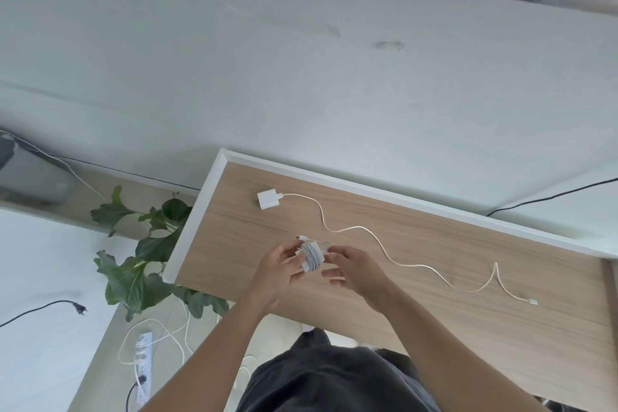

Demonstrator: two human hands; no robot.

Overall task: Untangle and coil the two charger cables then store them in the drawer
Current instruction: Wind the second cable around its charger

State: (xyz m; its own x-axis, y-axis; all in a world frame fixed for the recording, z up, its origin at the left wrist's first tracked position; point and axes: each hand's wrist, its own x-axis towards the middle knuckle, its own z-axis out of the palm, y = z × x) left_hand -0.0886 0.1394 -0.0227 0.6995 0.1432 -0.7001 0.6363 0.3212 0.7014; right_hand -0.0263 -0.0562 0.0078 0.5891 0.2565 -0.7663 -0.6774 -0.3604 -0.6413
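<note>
Lying in left hand [281,267]: coiled cable [312,257]

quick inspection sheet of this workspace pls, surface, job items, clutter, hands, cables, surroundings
surface: wooden tabletop with white edging, against a pale wall
job's things: coiled cable held above the table; second cable lying uncoiled, joined to a white charger block; drawer not seen
clutter: nothing seen
grippers: left hand holds the coil; right hand at the coil's side, grip unclear
cables: white leads and a power strip on the floor; black lead along the wall
surroundings: leafy plant left of the table
</note>
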